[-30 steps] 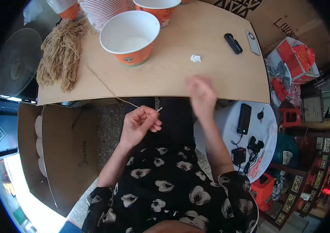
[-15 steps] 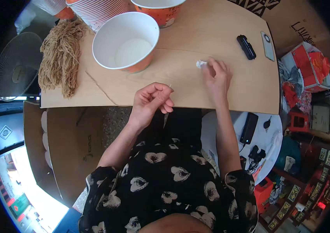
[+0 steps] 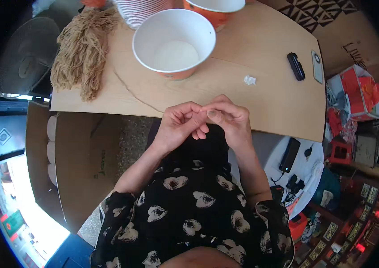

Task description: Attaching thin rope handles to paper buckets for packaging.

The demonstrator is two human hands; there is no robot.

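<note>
A single tan cord (image 3: pixel 129 91) runs across the wooden table (image 3: pixel 261 105) and into the fingers of my left hand (image 3: pixel 178 127). Those fingers are curled in a pinch on it. My right hand (image 3: pixel 230 119) is closed, thumb and fingertips meeting the left fingertips just in front of the table's near edge. Whatever lies between the right fingertips is too small to make out. Beyond my hands stands a big white-lined paper bucket (image 3: pixel 171 42) with an orange outside. A thick bundle of tan cords (image 3: pixel 82 51) lies to its left.
A crumpled white scrap (image 3: pixel 249 80) rests on the table. Farther right lie a black case (image 3: pixel 295 66) and a flat pale device (image 3: pixel 316 67). Stacked paper buckets (image 3: pixel 142 11) and another orange bucket (image 3: pixel 218 11) stand behind. An open cardboard box (image 3: pixel 82 165) is below left.
My right hand has left the white scrap and come back to meet my left hand. The left hand keeps its pinch on the cord. The whole view has shifted slightly.
</note>
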